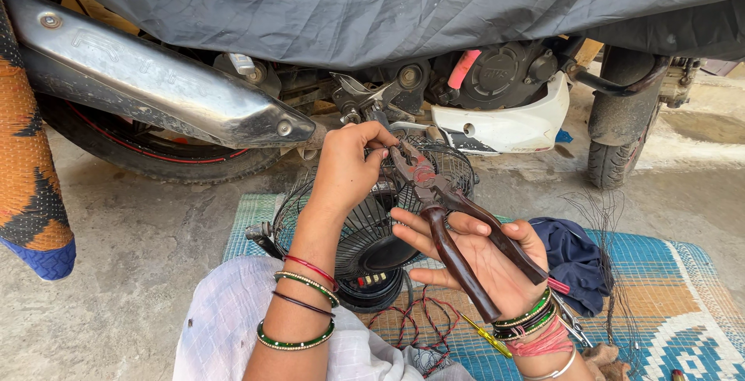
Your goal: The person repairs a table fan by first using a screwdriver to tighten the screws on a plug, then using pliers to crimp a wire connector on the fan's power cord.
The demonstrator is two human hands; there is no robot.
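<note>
Two bare hands work at a small black wire-cage fan (365,226), which lies tilted on a blue woven mat (667,272) spread over the concrete floor, and everything else is placed from that fan. The left hand (347,165) rests on the fan's upper rim, its grip closed, with fingertips pinched on the cage wire right by the plier tips. The right hand (485,261) lies palm up just to the right of the fan, its grip loosely curled around the dark handles of a pair of pliers (446,214). The handles are spread apart, and the reddish nose of the pliers points up and left to the cage's top edge, where it meets the left fingertips. Whether the tips are biting a wire cannot be told. Both wrists carry green and red bangles.

Below the fan, thin red and black wires (419,327) loop over the mat, and a yellow-handled screwdriver (485,336) lies just beside them. Right of the fan, a dark blue cloth (578,261) is bunched on the mat. Behind the fan stands a motorcycle (497,78) under a grey cover (388,5), its silver exhaust (155,78) stretching away to the left.
</note>
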